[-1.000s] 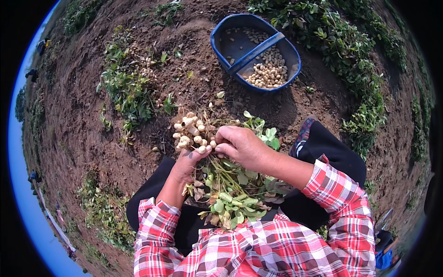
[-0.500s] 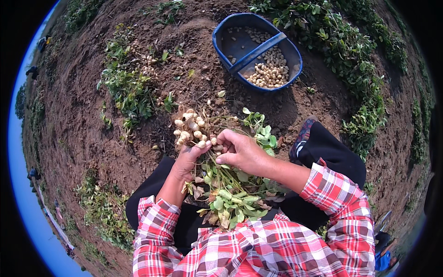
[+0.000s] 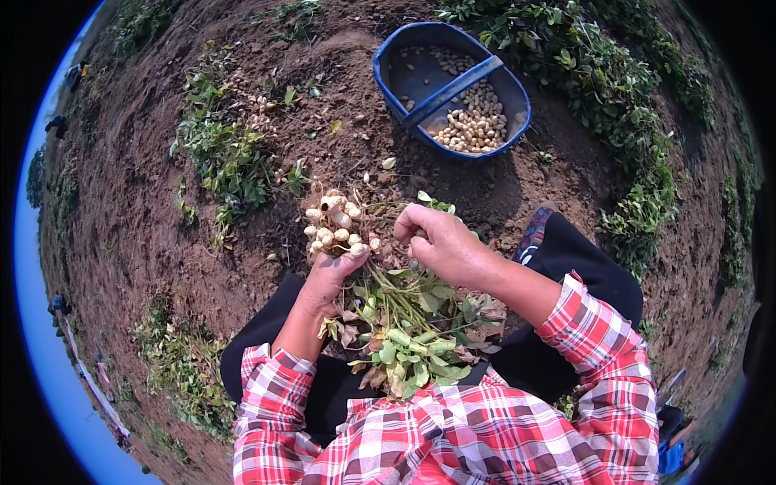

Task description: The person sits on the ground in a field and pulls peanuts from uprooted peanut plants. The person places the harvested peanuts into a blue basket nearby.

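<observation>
My left hand [image 3: 330, 281] is closed around the stems of a pulled peanut plant, just below its cluster of pale peanuts [image 3: 339, 217]. The plant's green and yellowing leaves [image 3: 412, 343] hang down over my lap, some of them brown and dry. To the right of the cluster, apart from it, my right hand [image 3: 440, 242] has its fingers curled in. A small brownish bit shows between those fingers, too hidden to name. Beyond my hands a blue tub [image 3: 388, 85] with a handle across it stands on the soil, with loose peanuts [image 3: 475, 129] in it.
Uprooted peanut plants lie on the brown soil at the left [image 3: 222, 149] and lower left. A row of leafy plants [image 3: 598, 89] runs along the right. My shoe [image 3: 535, 230] is beyond my right arm. A few small figures are far off at the left edge.
My right hand has moved away from the peanut cluster, up and to the right, with its fingers curled in. My left hand still grips the plant in nearly the same place.
</observation>
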A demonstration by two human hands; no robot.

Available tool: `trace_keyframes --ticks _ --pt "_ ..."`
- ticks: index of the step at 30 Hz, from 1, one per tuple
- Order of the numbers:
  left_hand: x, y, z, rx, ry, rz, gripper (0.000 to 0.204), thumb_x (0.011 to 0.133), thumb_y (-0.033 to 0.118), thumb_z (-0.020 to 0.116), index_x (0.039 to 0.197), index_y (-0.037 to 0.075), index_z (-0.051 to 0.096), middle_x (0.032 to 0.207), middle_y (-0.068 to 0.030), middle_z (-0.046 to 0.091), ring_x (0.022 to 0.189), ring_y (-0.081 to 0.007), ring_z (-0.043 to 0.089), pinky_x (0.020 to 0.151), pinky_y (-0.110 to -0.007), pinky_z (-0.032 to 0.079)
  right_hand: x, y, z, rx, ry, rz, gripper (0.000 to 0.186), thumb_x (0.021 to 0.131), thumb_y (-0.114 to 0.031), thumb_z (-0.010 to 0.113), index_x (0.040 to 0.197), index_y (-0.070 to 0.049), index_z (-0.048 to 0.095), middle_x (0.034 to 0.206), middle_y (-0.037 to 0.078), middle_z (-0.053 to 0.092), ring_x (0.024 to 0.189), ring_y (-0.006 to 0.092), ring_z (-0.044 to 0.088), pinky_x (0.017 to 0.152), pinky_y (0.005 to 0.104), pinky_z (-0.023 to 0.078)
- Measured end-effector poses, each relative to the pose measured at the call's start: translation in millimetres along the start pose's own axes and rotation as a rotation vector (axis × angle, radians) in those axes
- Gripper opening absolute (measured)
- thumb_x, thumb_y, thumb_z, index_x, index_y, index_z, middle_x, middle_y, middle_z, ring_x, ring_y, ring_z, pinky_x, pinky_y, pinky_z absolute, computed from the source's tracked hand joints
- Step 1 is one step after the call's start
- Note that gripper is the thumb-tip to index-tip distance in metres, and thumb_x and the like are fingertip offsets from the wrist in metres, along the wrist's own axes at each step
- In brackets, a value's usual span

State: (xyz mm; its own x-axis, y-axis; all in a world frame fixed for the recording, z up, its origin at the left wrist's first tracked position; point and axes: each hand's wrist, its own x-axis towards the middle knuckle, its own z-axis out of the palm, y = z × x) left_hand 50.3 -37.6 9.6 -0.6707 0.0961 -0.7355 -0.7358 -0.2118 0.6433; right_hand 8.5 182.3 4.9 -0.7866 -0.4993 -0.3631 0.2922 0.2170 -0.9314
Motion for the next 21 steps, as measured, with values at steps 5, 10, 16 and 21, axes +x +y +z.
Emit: trace_keyframes --ticks 5,10,16,21 --pt "0 0 5 0.061 0.003 0.003 0.045 0.082 0.022 0.076 0.120 0.002 0.061 0.110 -0.0048 0.065 0.098 -0.0134 0.062 0.087 -0.029 0.050 2 -9 10 -0.024 -0.089 -0.168 0.020 0.085 -0.010 0.067 0.100 0.000 0.056 0.080 0.004 0.056 0.073 0.0139 0.055 0.068 0.0306 0.047" --pt "-1 0 9 0.098 -0.031 -0.031 0.043 0.081 0.020 0.073 0.118 0.003 0.061 0.110 -0.0038 0.065 0.097 -0.0136 0.062 0.086 -0.029 0.050 -1 -5 16 -0.412 0.083 -0.330 0.021 0.080 -0.012 0.070 0.088 -0.003 0.053 0.077 0.010 0.057 0.074 0.0269 0.061 0.066 0.0385 0.050" --pt "3 -15 1 0.071 0.019 0.098 0.048 0.082 0.017 0.073 0.125 0.004 0.054 0.114 -0.0042 0.063 0.101 -0.0168 0.063 0.091 -0.032 0.051 15 -8 -16 -0.999 0.396 -0.370 0.020 0.074 -0.012 0.069 0.082 -0.007 0.051 0.078 0.008 0.055 0.078 0.0271 0.062 0.061 0.0388 0.052" --pt "6 -10 5 0.044 0.075 0.034 0.051 0.082 0.015 0.076 0.126 0.003 0.053 0.113 -0.0050 0.063 0.104 -0.0162 0.062 0.093 -0.031 0.051 25 -36 -61 -1.037 0.579 -0.514 0.028 0.072 -0.017 0.076 0.093 -0.008 0.060 0.092 0.006 0.061 0.093 0.0261 0.059 0.077 0.0394 0.047"
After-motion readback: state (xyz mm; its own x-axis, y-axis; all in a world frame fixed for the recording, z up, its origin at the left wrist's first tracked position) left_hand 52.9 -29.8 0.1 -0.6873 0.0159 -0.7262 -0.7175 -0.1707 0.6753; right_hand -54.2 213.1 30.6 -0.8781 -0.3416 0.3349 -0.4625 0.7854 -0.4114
